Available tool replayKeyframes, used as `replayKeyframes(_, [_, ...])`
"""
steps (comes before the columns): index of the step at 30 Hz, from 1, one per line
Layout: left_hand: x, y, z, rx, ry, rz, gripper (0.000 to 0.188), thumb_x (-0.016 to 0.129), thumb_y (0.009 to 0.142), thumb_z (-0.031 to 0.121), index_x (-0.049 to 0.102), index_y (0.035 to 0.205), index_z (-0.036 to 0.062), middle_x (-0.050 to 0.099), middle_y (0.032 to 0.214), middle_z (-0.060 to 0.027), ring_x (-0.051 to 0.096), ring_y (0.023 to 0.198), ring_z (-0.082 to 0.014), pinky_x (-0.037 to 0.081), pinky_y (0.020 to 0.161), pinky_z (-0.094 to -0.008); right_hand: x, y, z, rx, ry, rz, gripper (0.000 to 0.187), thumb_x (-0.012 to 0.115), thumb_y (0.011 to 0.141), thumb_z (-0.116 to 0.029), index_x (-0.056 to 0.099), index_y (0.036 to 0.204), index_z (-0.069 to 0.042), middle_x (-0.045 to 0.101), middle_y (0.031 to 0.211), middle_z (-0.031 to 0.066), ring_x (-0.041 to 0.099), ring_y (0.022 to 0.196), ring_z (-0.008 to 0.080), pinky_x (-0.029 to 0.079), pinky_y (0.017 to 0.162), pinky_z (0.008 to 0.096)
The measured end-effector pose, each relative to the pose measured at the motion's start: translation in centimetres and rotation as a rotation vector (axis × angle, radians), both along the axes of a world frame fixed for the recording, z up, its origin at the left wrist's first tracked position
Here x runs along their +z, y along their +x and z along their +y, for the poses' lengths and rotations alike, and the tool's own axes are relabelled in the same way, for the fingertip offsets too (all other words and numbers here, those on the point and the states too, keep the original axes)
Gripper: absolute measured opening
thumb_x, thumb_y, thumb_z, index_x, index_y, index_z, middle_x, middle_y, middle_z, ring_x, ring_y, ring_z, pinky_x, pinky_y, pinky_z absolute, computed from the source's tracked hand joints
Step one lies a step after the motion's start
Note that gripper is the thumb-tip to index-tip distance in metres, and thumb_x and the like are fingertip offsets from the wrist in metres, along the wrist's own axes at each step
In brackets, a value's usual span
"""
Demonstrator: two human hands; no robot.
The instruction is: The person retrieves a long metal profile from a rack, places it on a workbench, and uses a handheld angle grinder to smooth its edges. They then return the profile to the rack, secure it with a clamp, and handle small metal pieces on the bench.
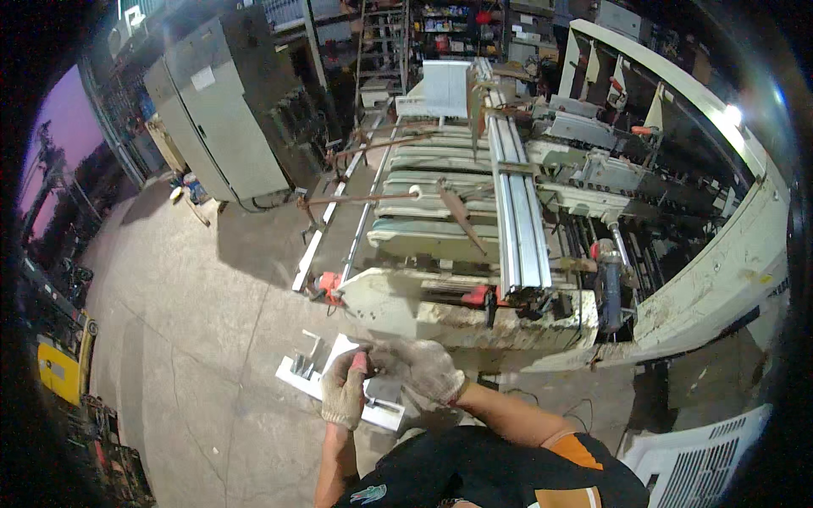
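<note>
My left hand [343,391], in a pale knitted work glove with dirty fingers, is raised low in the middle of the head view. My right hand [434,371], gloved the same way, comes in from the right and meets it. The fingers of both hands are closed together at one spot. A small dark bit shows between them, beside a pink patch at the left fingers; what it is, I cannot make out. Motion blurs the right glove slightly. Just beyond and below the hands are white flat metal pieces [385,413] with bracket-like parts [302,366], partly hidden by the gloves.
Ahead stands a large cream machine frame [381,296] carrying long aluminium profiles [521,220] and clamps. A cordless tool [608,284] rests at its right. A grey cabinet [224,110] is far left, a yellow object [59,372] near left, a white vented panel [703,466] near right.
</note>
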State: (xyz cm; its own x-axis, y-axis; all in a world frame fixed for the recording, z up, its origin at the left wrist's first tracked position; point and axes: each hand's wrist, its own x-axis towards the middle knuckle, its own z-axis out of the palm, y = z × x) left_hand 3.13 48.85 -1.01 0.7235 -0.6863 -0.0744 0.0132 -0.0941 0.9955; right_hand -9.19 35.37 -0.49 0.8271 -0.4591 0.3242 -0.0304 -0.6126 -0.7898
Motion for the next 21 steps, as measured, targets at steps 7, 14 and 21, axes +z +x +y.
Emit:
replayKeyframes(7, [-1.8, 4.7, 3.6, -0.026, 0.116, 0.182, 0.057, 0.062, 0.098, 0.043, 0.063, 0.119, -0.0100, 0.069, 0.101, -0.0118, 0.062, 0.090, -0.0163, 0.051, 0.081, -0.0304, -2.9, 4.6, 3.0, -0.018, 0.732, 0.128, 0.037, 0.060, 0.097, -0.017, 0.060, 0.131, -0.003, 0.066, 0.126, 0.0160, 0.061, 0.116, 0.0218, 0.046, 0.102, 0.0364])
replayKeyframes(14, [-3.6, 6.4, 4.8, -0.056, 0.010, 0.463, 0.057, 0.056, 0.100, 0.046, 0.062, 0.116, -0.0088, 0.069, 0.091, -0.0112, 0.064, 0.075, -0.0158, 0.051, 0.068, -0.0291, -3.9, 6.2, 3.2, -0.055, 1.056, 0.172, 0.031, 0.057, 0.103, -0.031, 0.063, 0.113, -0.002, 0.065, 0.081, 0.0038, 0.060, 0.067, 0.0114, 0.051, 0.059, 0.0280])
replayKeyframes(21, [-3.3, 5.3, 6.3, 0.030, 0.053, 0.505, 0.065, 0.050, 0.099, 0.057, 0.063, 0.113, -0.0054, 0.069, 0.086, -0.0108, 0.065, 0.065, -0.0187, 0.051, 0.060, -0.0292, -3.7, 7.2, 3.4, 0.014, 1.061, 0.267, 0.034, 0.060, 0.100, -0.032, 0.064, 0.113, -0.001, 0.065, 0.082, 0.0028, 0.059, 0.065, 0.0105, 0.050, 0.058, 0.0263])
